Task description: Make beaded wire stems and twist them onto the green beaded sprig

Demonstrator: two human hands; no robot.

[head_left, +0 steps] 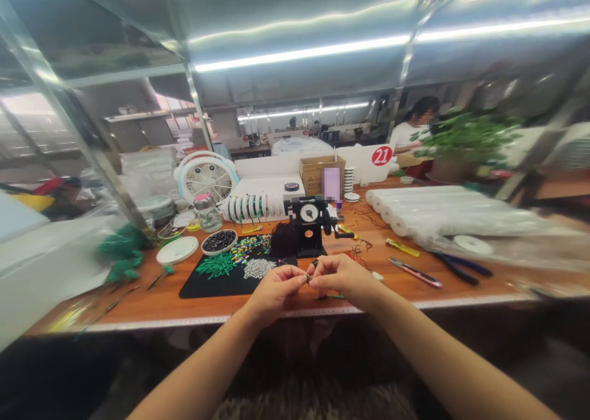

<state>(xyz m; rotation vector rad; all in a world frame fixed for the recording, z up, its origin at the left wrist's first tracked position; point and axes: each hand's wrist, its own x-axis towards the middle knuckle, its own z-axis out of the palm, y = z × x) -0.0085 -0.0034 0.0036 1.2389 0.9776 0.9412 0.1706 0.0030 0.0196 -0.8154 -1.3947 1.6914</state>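
Note:
Above the front edge of the table, my left hand (pixel 278 289) and my right hand (pixel 345 280) meet fingertip to fingertip. Both are closed in a pinch around one small dark thing (pixel 308 278), too small to name and partly covered by the fingers. Under my right hand a short green strand (pixel 336 296) shows. Left of my hands lies a black mat (pixel 193 289) with green tube-shaped pieces (pixel 216 265), silver beads (pixel 259 269) and multicoloured beads (pixel 246 248). A dish of black beads (pixel 219 241) sits at its back edge.
Behind my hands stands a black hand-cranked device (pixel 310 223) with white spools (pixel 251 207). At right lie a box cutter (pixel 415 273), pliers (pixel 456 269) and wrapped white rolls (pixel 428 208). A fan (pixel 206 179) and cardboard box (pixel 316 173) stand behind; another person (pixel 410 131) sits beyond.

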